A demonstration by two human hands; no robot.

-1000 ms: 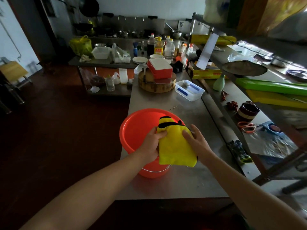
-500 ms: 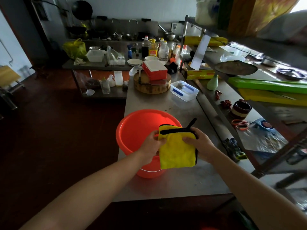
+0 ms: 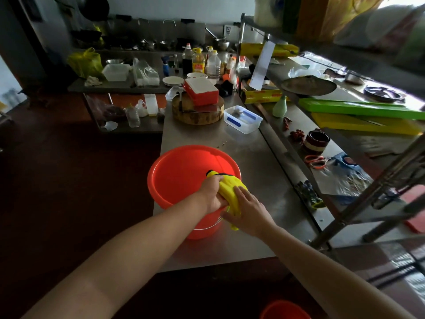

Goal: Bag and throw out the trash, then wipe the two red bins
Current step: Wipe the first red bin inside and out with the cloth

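steel table [image 3: 257, 157], red bin [image 3: 179, 171], chopping block [image 3: 197, 115]

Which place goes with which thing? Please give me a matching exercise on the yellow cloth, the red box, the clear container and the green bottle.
Things:
1. yellow cloth
2. red box
3. clear container
4. green bottle

Places:
A. on the round chopping block
B. on the shelf right of the table
C. on the steel table, right of the chopping block
D. over the rim of the red bin, gripped by the left hand

Pairs: 1-D, 2-A, 3-C, 4-B
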